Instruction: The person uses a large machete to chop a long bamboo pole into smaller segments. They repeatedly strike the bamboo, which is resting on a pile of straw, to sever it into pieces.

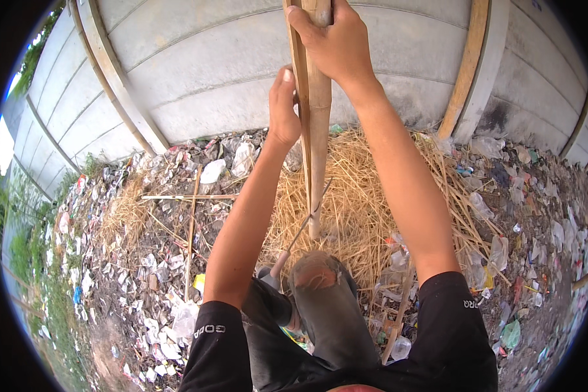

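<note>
An upright bamboo pole (320, 104) stands in front of me, with its foot in the straw near my knee. Along its left side a split-off bamboo strip (298, 65) runs beside it, with a narrow gap between the two. My right hand (336, 42) is closed round the upper part of the pole, its thumb reaching over to the strip. Lower down, my left hand (284, 108) grips the strip from the left; some of its fingers are hidden behind it. A long-bladed knife (297, 236) crosses the split low down, its handle near my knee. Neither hand touches the knife.
Dry straw-like shavings (356, 176) lie heaped round the pole's foot. Behind rises a grey concrete panel wall (398, 52), with bamboo poles (467, 65) against its posts. Thin bamboo sticks (193, 228) and plastic litter (166, 326) cover the ground; green plants (29, 255) grow at left.
</note>
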